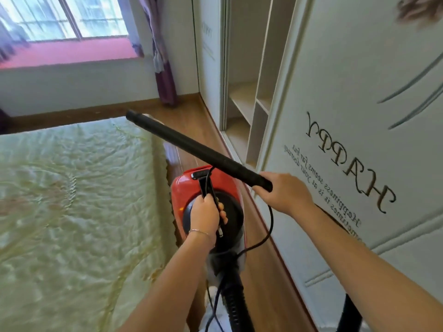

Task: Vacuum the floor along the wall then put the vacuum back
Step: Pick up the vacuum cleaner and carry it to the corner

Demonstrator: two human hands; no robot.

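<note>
**Red vacuum wedged between bed and wardrobe**

So the red vacuum (182, 190) is over the narrow strip of wood floor (189, 116) between the bed (72, 188) and the wardrobe (347, 80). Its underside is hidden, so no idea if it's actually touching down. The left hand (206, 216) is wrapped round its black top handle, with the cord (271, 221) caught in there too. The right hand (282, 190) grips the near end of the black tube (196, 144). The hose (235, 303) gets cut off at the bottom edge.

A home bedroom; bed (72, 200), wardrobe (347, 116), curtained window (67, 17).
</note>
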